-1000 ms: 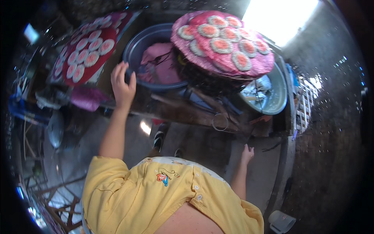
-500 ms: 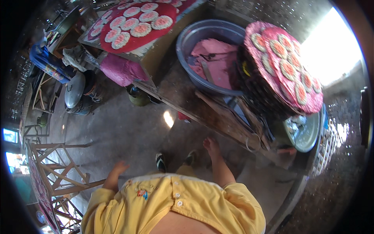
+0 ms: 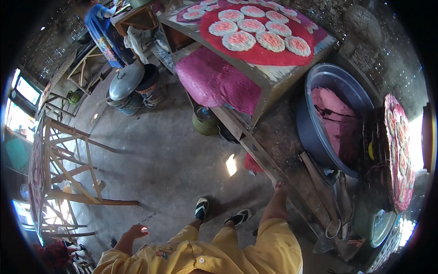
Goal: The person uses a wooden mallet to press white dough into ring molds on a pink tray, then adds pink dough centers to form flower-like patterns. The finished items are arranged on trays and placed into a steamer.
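Note:
My left hand (image 3: 134, 232) hangs low beside my body over the concrete floor, its fingers stretched loosely out and nothing in it. My right hand (image 3: 280, 186) is down by the edge of a low wooden bench (image 3: 256, 147); its fingers are small and unclear, and I cannot tell whether it touches the wood. Beyond it, a large dark blue tub (image 3: 319, 141) holds a pink mass (image 3: 335, 116). Ahead, white rounds with pink centres (image 3: 251, 25) lie on a red round sheet (image 3: 278, 58) on a table.
Pink-purple wrapped bundles (image 3: 200, 80) sit under the table. A green gas cylinder (image 3: 205, 122) stands below. Buckets, one with a metal lid (image 3: 127, 82), are at the left, near wooden trestles (image 3: 75, 166). A round tray (image 3: 397, 150) of rounds leans at right. A person in blue (image 3: 102, 29) stands far left.
My view has turned left, so the table, tub and tray sit further right in the picture. My feet have changed position. Both hands are still down at my sides.

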A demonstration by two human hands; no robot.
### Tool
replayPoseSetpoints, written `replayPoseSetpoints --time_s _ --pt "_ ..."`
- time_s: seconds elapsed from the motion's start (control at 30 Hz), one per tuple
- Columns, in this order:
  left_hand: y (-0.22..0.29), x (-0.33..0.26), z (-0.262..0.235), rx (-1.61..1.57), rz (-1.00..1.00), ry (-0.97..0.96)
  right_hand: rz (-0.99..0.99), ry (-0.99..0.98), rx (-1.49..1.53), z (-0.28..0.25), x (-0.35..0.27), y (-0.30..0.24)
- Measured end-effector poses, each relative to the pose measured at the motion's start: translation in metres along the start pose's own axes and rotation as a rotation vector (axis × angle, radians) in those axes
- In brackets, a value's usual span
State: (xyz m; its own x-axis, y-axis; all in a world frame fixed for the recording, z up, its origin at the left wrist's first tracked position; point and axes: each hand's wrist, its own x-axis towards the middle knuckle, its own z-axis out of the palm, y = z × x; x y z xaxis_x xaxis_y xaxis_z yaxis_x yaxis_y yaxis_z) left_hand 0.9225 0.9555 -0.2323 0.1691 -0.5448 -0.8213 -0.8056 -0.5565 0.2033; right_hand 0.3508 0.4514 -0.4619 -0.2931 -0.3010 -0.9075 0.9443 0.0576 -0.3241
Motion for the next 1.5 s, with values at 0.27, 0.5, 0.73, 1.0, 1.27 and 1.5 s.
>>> replayPoseSetpoints --time_s 0.27,0.5,0.73,1.0,1.27,1.5 --pt "0.023 0.022 -0.037 -0.231 0.093 0.281 -0.238 -0.587 -0.129 -0.048 -0.118 -0.005" --pt "0.026 0.059 -0.063 -0.270 0.117 0.161 -0.165 -0.439 -0.349 -0.214 -0.281 -0.026" --pt "-0.022 0.141 -0.083 0.008 -0.035 -0.075 -0.785 -0.230 -0.976 -0.255 -0.413 -0.144" --pt "0.127 0.187 -0.163 -0.215 0.311 0.211 -0.803 0.175 -0.651 -0.350 -0.549 -0.133" --pt "0.455 0.048 -0.202 -0.001 1.489 0.466 -1.264 0.249 -0.215 -0.395 -0.710 -0.161" --pt "0.650 -0.094 -0.226 0.076 1.944 1.000 -1.286 -0.161 0.278 -0.406 -0.705 -0.177"
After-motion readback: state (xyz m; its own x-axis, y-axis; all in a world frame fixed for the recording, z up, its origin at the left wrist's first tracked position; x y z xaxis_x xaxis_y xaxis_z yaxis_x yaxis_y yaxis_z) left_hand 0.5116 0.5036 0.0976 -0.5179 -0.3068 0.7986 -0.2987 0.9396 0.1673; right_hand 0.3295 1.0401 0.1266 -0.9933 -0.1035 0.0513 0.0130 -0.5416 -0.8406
